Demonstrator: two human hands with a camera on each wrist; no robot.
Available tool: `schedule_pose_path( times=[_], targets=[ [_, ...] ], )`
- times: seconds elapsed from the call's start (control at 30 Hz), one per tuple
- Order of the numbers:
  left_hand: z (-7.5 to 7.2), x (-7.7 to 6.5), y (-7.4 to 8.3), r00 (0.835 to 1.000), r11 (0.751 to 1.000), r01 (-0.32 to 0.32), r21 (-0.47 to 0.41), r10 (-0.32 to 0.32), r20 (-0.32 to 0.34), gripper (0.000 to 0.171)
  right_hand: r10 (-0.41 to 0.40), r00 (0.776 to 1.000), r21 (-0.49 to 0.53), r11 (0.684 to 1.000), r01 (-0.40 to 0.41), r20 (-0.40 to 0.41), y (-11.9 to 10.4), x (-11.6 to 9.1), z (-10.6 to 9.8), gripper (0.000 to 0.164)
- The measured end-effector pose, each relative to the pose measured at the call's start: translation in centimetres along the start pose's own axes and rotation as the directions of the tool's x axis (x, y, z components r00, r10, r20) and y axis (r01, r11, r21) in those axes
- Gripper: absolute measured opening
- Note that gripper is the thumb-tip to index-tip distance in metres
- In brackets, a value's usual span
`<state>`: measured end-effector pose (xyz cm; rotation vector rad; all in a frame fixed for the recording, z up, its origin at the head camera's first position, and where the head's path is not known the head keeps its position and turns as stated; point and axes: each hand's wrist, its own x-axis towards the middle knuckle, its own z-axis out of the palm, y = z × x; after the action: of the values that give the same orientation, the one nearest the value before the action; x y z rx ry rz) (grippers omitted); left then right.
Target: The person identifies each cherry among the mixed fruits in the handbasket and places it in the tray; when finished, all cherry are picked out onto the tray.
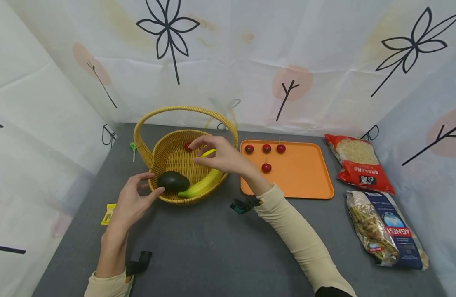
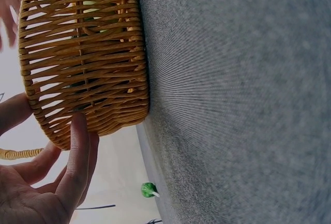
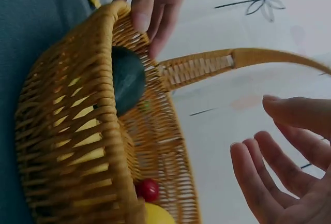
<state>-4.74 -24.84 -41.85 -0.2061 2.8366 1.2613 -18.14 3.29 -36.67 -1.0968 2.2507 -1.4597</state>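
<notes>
A yellow wicker basket with a tall arched handle stands at the back, left of the middle. My left hand grips its near left rim, thumb over the edge and fingers against the woven side. Inside lie a dark green avocado, a banana and a red cherry. Above the basket's right part hovers my right hand, its fingers loosely bent and holding nothing. It hides part of the banana in the head view. The right wrist view shows those fingertips apart from the basket.
Right of the basket lies an orange tray with several cherries. Two food bags, one red and one blue, are at the far right. A small green-topped item and a yellow one lie left.
</notes>
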Motion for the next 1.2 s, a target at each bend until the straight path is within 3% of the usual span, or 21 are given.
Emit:
schedule_pose_path(
  times=[0.23,0.47,0.9,1.03,1.2],
  targets=[
    [0.0,0.0,0.0,1.000,1.000,0.013,-0.003,-0.013,0.003,0.066,0.130,0.991,-0.090,0.988,-0.126,0.041,1.9,4.8,1.6,0.036],
    [0.0,0.0,0.0,1.000,1.000,0.006,-0.004,-0.006,-0.001,0.065,0.247,0.967,-0.134,0.962,-0.238,0.056,3.4,7.7,2.6,0.044],
    [0.0,0.0,0.1,1.000,1.000,-0.002,-0.001,0.002,-0.001,0.064,0.403,0.899,-0.200,0.908,-0.369,0.170,4.1,10.0,3.6,0.048],
    [0.0,0.0,0.0,1.000,1.000,-0.003,0.001,0.003,-0.002,0.064,0.412,0.888,-0.225,0.903,-0.367,0.206,4.2,10.1,4.0,0.049],
    [0.0,0.0,0.1,1.000,1.000,0.001,0.005,-0.001,-0.002,0.066,0.406,0.890,-0.267,0.899,-0.348,0.208,4.3,10.2,4.5,0.045]
  ],
)
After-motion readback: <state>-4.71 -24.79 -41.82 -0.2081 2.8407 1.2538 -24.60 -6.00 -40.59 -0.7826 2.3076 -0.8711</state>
